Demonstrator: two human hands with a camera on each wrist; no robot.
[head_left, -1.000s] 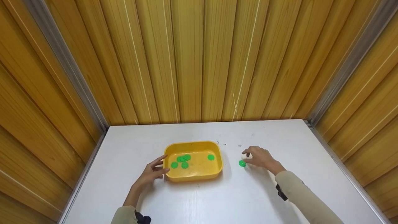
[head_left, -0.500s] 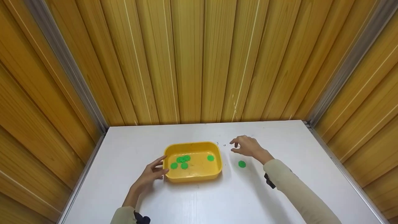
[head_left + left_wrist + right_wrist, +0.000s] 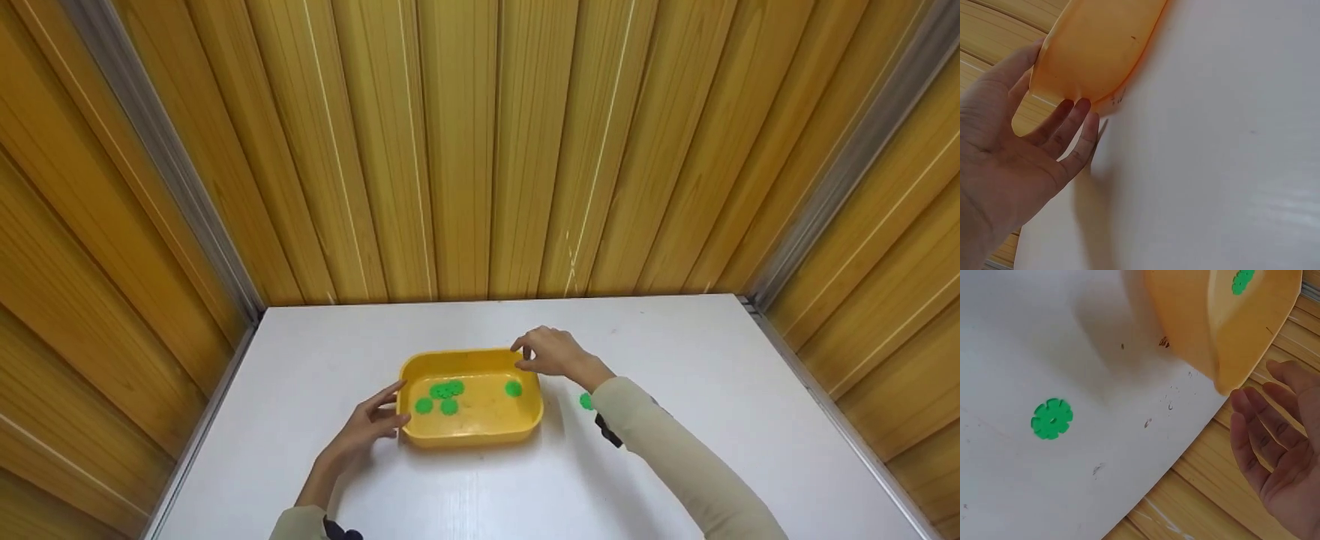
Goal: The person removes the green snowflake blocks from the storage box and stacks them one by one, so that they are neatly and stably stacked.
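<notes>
A yellow plastic tray [image 3: 469, 441] stands on the white table with several green notched discs inside, among them one disc [image 3: 513, 388] on its right side. My left hand [image 3: 365, 427] holds the tray's left end, its thumb over the rim and fingertips against the outer wall [image 3: 1081, 62]. Over the tray's far right corner is my right hand [image 3: 553, 352], fingers loosely bent with nothing between them; its fingertips lie right at the rim [image 3: 1227, 387]. A single green notched disc [image 3: 1052, 419] lies flat on the table right of the tray, partly hidden by the right sleeve in the head view.
The white table [image 3: 315, 360] ends at a wood-patterned back wall [image 3: 457, 150], with similar walls at both sides. Metal rails [image 3: 187, 172] run along the corners. Small dark marks [image 3: 1163, 342] dot the table beside the tray.
My right hand has moved left from beside the loose green disc to the tray's far right corner. My left hand stays at the tray's left end.
</notes>
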